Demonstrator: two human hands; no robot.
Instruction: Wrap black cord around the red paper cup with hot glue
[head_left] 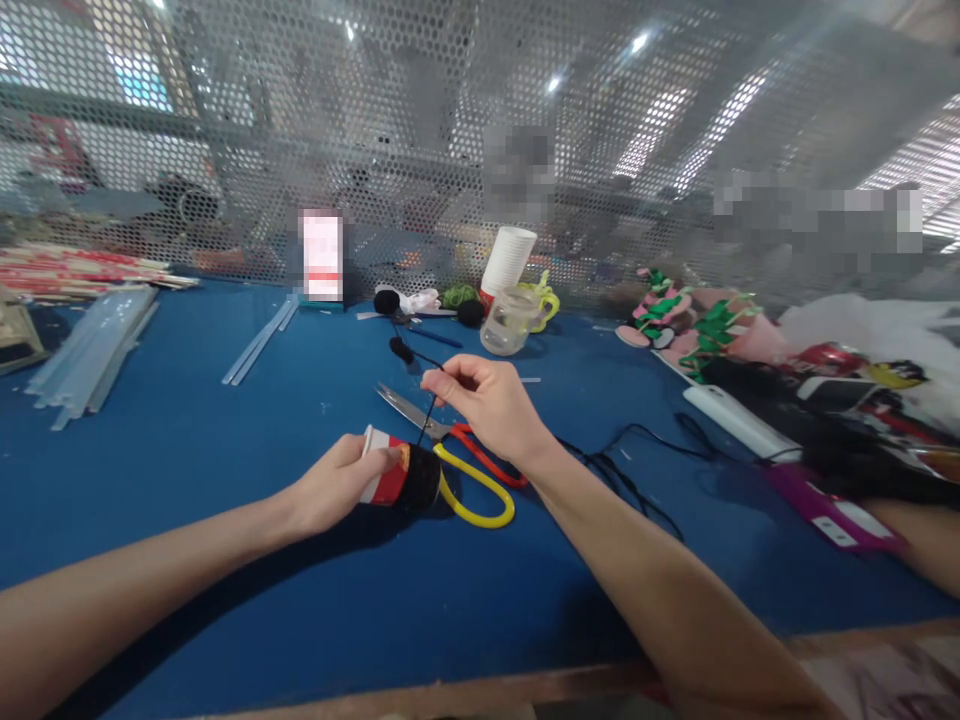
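Observation:
My left hand (337, 485) is closed around a paper cup (388, 482) lying on its side, red and white with black yarn wound over one end. In a pinch above it, my right hand (480, 400) holds a strand of black yarn (425, 425) that runs down to the cup. The yarn also stretches up and left toward a small black ball (401, 349). Under and beside the right hand lie scissors (480, 490) with one red and one yellow handle, blades pointing up and left.
Clear glue sticks (94, 350) and red-white sticks (82, 270) lie left. At the back stand a lit phone (321, 255), stacked white cups (510, 260) and a clear jar (506, 322). A purple-and-white corded tool (832, 508) and craft flowers (712, 330) are on the right.

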